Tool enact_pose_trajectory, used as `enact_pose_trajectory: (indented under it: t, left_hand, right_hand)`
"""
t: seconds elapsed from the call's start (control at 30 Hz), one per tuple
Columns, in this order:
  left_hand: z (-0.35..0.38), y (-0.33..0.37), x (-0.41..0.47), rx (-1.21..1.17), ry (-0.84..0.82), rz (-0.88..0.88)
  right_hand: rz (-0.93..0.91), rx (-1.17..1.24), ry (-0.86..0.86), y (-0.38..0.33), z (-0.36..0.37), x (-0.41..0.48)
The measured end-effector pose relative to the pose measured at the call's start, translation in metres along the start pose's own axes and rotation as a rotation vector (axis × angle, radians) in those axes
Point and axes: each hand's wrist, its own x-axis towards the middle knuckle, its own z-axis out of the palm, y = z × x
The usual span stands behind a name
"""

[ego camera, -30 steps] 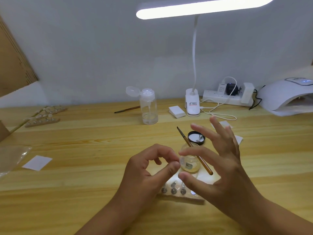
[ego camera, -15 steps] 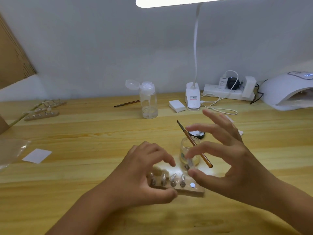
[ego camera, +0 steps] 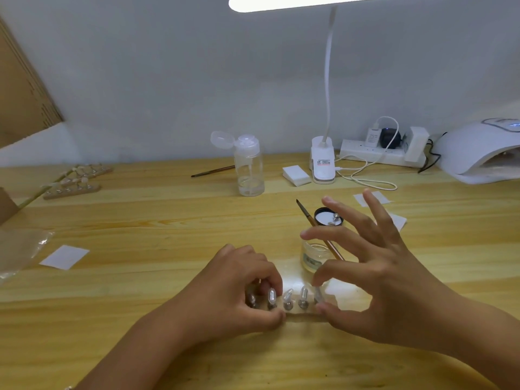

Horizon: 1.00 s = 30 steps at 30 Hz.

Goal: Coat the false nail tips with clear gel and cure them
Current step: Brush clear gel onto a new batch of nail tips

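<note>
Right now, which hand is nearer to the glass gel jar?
Right. The right hand hovers just beside the gel jar, thumb and index finger around the end nail tip; the left hand grips the nail stand further left.

We find the scene brightly lit from overhead by the desk lamp bar, itself blown out to plain white. Glare pools on the worktop between the left hand and right hand, washing out the nail stand. The false nail tips glint. Soft shadows lie under both forearms. The worktop's back edge bows, and detail is slightly soft throughout.
</note>
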Motion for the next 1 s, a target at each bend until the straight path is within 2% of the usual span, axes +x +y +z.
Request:
enact_pose_trajectory:
  t: [0.4,1.0]
  left_hand:
    - [0.000,-0.001,0.000,-0.012,-0.004,0.000]
    - [0.005,0.008,0.001,0.061,0.055,0.044]
  right_hand:
    - [-0.021,-0.088,-0.028,0.003,0.001,-0.001]
    - [-0.026,-0.112,0.062,-0.008,0.021,-0.003]
